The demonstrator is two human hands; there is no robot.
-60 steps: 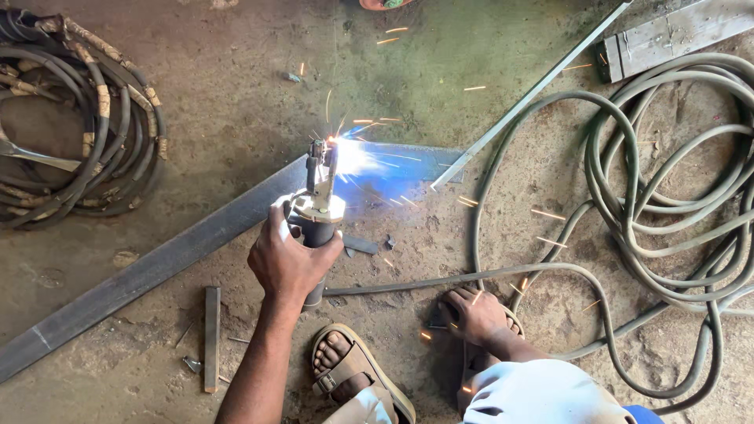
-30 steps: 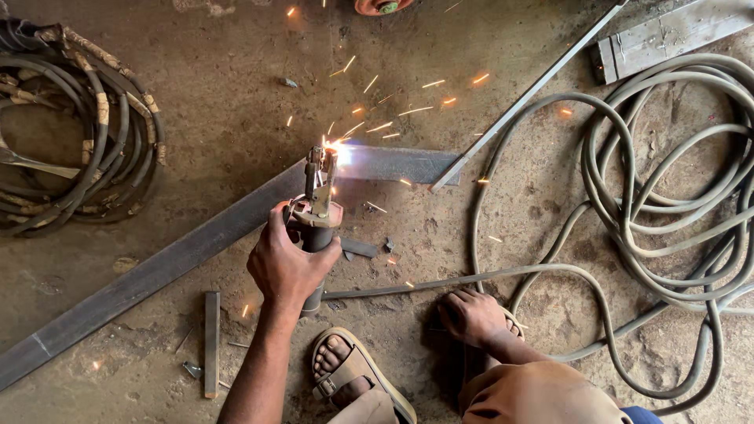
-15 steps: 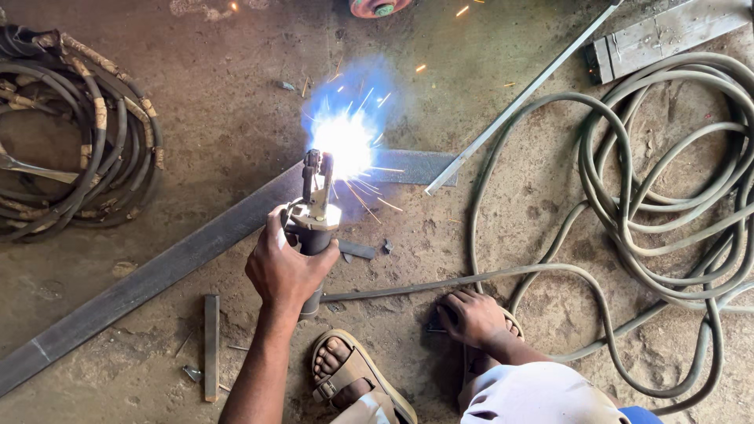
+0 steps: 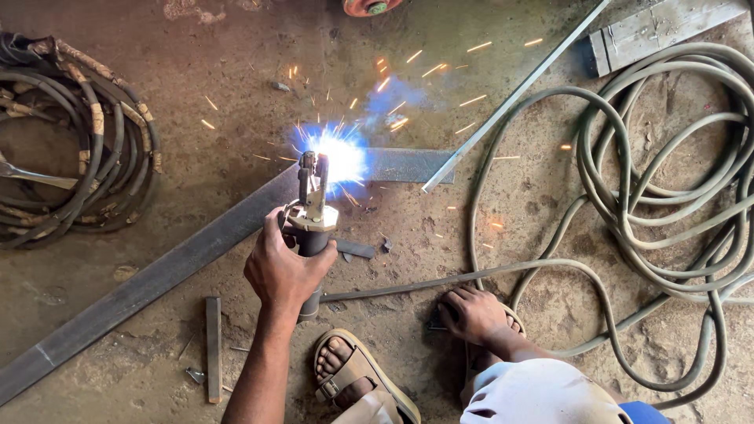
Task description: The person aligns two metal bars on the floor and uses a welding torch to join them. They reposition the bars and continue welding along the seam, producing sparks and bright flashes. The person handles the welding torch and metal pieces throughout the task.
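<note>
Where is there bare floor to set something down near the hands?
Bare floor lies between the dark cable coil and the long steel bar, and beyond the arc. Right of the right hand, the grey hose loops crowd it. Scrap strip lies near the left hand holding the electrode holder.

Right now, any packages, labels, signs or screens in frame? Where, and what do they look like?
None in view: no package, label, sign or screen.
What shows instead: a long dark steel flat bar on the dirt floor, a welding electrode holder in the left hand, grey hose coils at right, and a dark cable bundle at left.
</note>
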